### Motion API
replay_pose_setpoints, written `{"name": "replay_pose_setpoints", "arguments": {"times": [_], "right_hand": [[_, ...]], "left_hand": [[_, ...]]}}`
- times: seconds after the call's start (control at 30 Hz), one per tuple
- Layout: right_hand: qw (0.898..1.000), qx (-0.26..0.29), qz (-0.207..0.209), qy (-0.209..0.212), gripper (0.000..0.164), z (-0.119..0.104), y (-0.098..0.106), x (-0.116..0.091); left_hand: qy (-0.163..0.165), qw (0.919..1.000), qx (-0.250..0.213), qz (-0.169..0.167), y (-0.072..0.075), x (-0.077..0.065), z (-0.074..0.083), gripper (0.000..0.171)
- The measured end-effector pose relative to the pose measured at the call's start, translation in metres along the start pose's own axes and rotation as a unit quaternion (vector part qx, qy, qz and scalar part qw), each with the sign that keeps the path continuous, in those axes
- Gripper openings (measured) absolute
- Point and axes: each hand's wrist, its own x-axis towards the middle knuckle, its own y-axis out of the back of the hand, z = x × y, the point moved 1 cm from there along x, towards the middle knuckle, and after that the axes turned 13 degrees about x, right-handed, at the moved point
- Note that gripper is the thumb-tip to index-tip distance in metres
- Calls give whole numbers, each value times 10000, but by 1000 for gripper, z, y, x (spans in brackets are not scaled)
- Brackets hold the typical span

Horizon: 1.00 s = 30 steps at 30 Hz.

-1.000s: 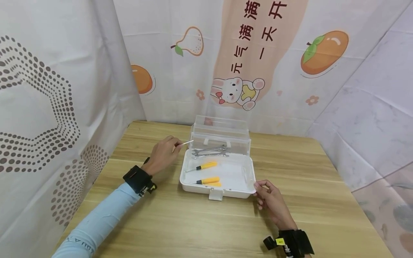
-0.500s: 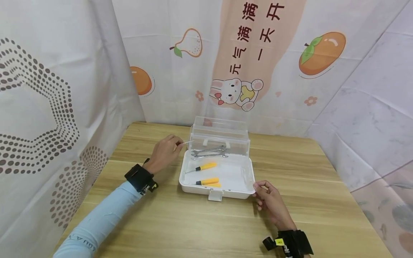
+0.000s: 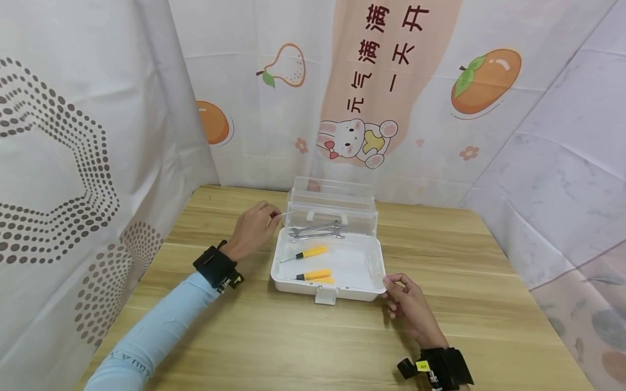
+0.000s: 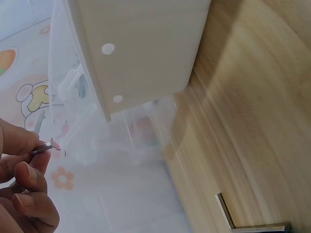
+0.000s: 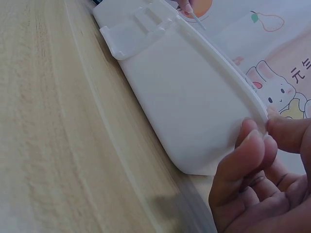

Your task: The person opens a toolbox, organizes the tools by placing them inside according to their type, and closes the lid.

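In the head view my left hand [image 3: 254, 225] is just left of the open toolbox's back corner. Its thumb and fingers pinch a thin metal rod [image 3: 288, 213], which points right toward the clear lid [image 3: 359, 221]; the fingers hide much of it. The toolbox [image 3: 352, 260] is a shallow white tray with its lid tipped back. My right hand [image 3: 411, 307] grips the tray's front right corner, thumb at the rim and fingers against the outer wall. Inside lie two wrenches [image 3: 318, 235] at the back and several yellow-handled screwdrivers [image 3: 315, 252] on the left.
An L-shaped metal piece [image 4: 228, 218], like a hex key, shows at the left wrist view's bottom edge. The wooden table [image 3: 293, 347] runs back to a printed curtain [image 3: 274, 136]. A white latch [image 3: 326, 296] hangs at the toolbox's front.
My left hand has shifted slightly to the right with the rod, nearer the lid. My right hand stays at the toolbox corner, and the toolbox and tools keep their places.
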Motion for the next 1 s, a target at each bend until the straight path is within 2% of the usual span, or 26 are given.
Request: {"name": "replay_pose_setpoints", "arguments": {"times": [0.63, 1.0], "right_hand": [[10000, 36, 30, 2, 28, 1, 0, 1], [10000, 68, 48, -17, 29, -1, -2, -1]], "left_hand": [[-277, 9993, -139, 192, -10, 15, 6, 12], [-168, 9997, -139, 117, -14, 21, 8, 13]]}}
